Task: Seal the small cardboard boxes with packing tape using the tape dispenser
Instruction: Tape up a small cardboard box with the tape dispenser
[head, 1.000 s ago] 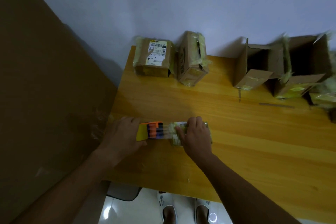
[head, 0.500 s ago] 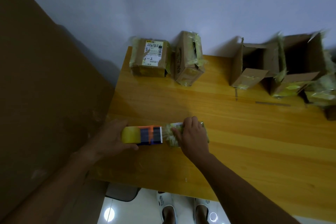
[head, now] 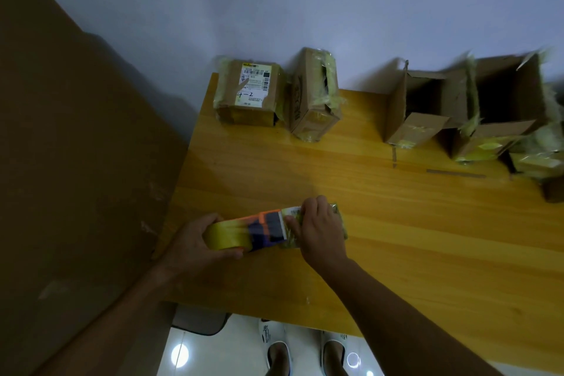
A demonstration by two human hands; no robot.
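- While the box [head: 317,227] is pinned to the near left part of the table [head: 396,223] under the right hand [head: 317,230], tape [head: 227,236] is being drawn off it toward the left by the dispenser [head: 265,227].
- The left hand's [head: 195,246] grip is closed round the dispenser and its yellow roll, with the thumb on the near side; the right hand's grip is wide, its fingers laid over the box top and not curled round anything.
- The box is mostly hidden by that hand, so how far the strip reaches over its seam cannot be told.
- The step is judged to be the laying or cutting of one strip. It is done well if the box is kept flat and unmoved, the pull is kept straight along the seam, and the tape is held taut so that no wrinkle is set in.
- The strip should be carried past the box's left edge and down its side before the blade is tipped in to cut; it should then be rubbed down by the right fingers.
- A slack or slanted pull would be likely to fold the tape on itself.
- Two taped boxes [head: 248,91] stand at the far left edge, and open boxes [head: 427,107] wait at the far right, so more sealing appears to be left.
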